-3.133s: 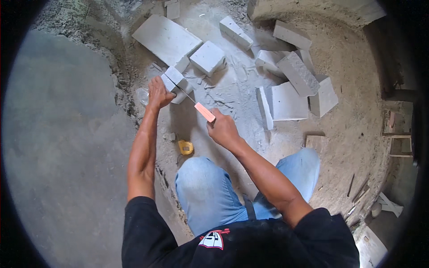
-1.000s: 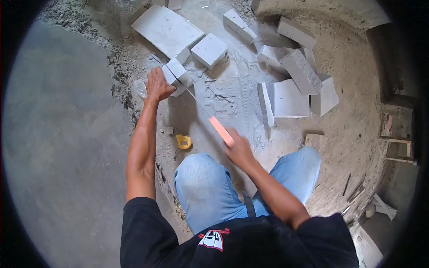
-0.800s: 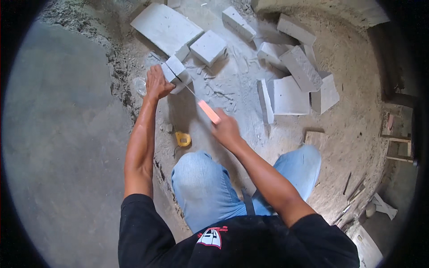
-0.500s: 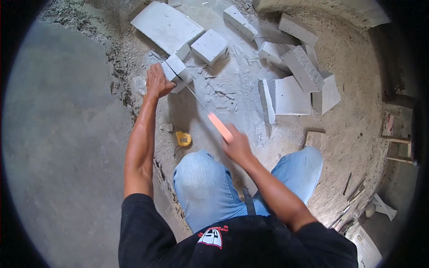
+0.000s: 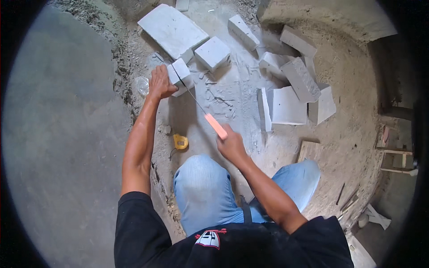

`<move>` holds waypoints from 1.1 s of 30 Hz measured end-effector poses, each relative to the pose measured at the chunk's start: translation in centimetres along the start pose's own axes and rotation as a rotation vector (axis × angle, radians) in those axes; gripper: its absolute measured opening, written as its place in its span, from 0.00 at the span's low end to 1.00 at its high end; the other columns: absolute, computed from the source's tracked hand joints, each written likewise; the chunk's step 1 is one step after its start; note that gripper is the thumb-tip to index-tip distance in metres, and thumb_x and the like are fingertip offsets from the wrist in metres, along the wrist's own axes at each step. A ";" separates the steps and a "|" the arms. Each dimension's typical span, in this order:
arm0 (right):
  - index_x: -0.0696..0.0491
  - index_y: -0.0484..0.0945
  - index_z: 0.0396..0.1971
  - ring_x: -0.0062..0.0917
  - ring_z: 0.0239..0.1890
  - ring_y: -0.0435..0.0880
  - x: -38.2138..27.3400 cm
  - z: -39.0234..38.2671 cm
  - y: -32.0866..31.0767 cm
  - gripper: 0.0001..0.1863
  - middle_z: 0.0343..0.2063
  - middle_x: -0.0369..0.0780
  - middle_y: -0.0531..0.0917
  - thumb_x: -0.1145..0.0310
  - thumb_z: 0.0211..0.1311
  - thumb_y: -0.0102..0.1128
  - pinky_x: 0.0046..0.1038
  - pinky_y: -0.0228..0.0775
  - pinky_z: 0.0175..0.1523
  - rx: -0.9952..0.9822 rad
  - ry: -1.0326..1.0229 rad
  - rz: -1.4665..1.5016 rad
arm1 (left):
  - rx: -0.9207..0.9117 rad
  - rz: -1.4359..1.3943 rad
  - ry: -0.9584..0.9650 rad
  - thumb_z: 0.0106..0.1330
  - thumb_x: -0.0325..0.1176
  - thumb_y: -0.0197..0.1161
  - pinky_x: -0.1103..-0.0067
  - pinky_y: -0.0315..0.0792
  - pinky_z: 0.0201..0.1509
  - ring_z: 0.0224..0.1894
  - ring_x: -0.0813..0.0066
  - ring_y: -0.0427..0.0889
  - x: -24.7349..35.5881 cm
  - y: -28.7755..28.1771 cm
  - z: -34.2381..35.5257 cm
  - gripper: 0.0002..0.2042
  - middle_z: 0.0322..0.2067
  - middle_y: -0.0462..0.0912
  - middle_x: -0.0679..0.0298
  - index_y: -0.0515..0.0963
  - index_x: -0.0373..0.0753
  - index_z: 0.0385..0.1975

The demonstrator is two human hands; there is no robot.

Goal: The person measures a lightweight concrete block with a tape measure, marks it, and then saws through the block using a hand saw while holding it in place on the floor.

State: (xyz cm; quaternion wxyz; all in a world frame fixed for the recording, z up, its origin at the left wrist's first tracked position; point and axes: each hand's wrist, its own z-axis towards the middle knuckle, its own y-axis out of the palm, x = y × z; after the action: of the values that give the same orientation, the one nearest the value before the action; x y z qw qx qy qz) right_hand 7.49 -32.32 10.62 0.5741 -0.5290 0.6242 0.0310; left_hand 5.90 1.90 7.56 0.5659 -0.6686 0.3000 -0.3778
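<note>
A small white lightweight concrete block (image 5: 182, 70) stands on the dusty ground ahead of my knees. My left hand (image 5: 161, 83) is closed over its left side, fingers at the far edge and thumb toward the near face. A dark cut line runs across the top of this block, with the thin blade of a handsaw (image 5: 216, 127) in it. My right hand (image 5: 232, 144) is wrapped around the saw's orange handle, between the block and my knees.
Beyond the held block lie a large pale slab (image 5: 173, 30) and a squarish block (image 5: 212, 52). Several blocks (image 5: 300, 79) are heaped at the right. A yellow tape measure (image 5: 180, 142) rests near my left knee, and a wooden board (image 5: 309, 151) beyond my right knee.
My right hand has pushed the saw a little forward, bringing its handle closer to the block. My left hand keeps its hold. The whole view has shifted slightly.
</note>
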 end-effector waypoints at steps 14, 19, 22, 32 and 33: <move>0.52 0.73 0.50 0.54 0.37 0.80 -0.3 -3.8 -1.3 0.19 0.34 0.53 0.82 0.71 0.56 0.58 0.50 0.73 0.41 -0.011 -0.103 0.056 | -0.006 -0.017 -0.125 0.38 0.38 0.68 0.53 0.66 0.54 0.52 0.47 0.69 -0.4 -1.2 -0.8 0.34 0.46 0.68 0.50 0.62 0.36 0.47; 0.53 0.73 0.47 0.53 0.36 0.80 0.4 2.2 0.3 0.16 0.32 0.54 0.82 0.73 0.56 0.56 0.50 0.73 0.39 0.017 -0.048 -0.045 | -0.032 -0.007 -0.127 0.40 0.37 0.66 0.54 0.65 0.55 0.52 0.47 0.69 2.2 -0.4 -0.1 0.31 0.46 0.68 0.50 0.63 0.36 0.46; 0.53 0.73 0.45 0.55 0.36 0.79 -0.2 -4.9 -1.0 0.15 0.30 0.55 0.81 0.73 0.57 0.56 0.50 0.72 0.39 0.065 -0.126 0.167 | -0.032 -0.022 -0.157 0.40 0.37 0.66 0.55 0.65 0.56 0.53 0.47 0.69 -0.2 -1.6 -1.0 0.31 0.46 0.68 0.50 0.64 0.36 0.46; 0.55 0.73 0.44 0.56 0.37 0.79 -0.2 -4.4 -1.1 0.14 0.34 0.54 0.81 0.72 0.57 0.56 0.49 0.73 0.41 -0.014 -0.074 0.098 | -0.034 0.017 -0.131 0.37 0.41 0.71 0.55 0.66 0.54 0.52 0.47 0.69 -1.1 -1.8 -0.7 0.36 0.47 0.69 0.50 0.63 0.35 0.48; 0.56 0.73 0.44 0.56 0.38 0.79 0.2 -5.6 -1.7 0.14 0.35 0.54 0.81 0.72 0.57 0.56 0.49 0.73 0.41 0.011 -0.086 0.164 | -0.044 0.008 -0.135 0.37 0.40 0.70 0.54 0.65 0.55 0.52 0.48 0.69 -0.7 -1.4 -0.9 0.35 0.47 0.68 0.51 0.62 0.36 0.48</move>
State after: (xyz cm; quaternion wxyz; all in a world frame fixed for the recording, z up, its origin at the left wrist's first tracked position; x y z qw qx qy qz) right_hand 4.89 -36.78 13.27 0.5987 -0.4710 0.6405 0.0972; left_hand 4.76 2.27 8.87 0.5716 -0.7035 0.2721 -0.3229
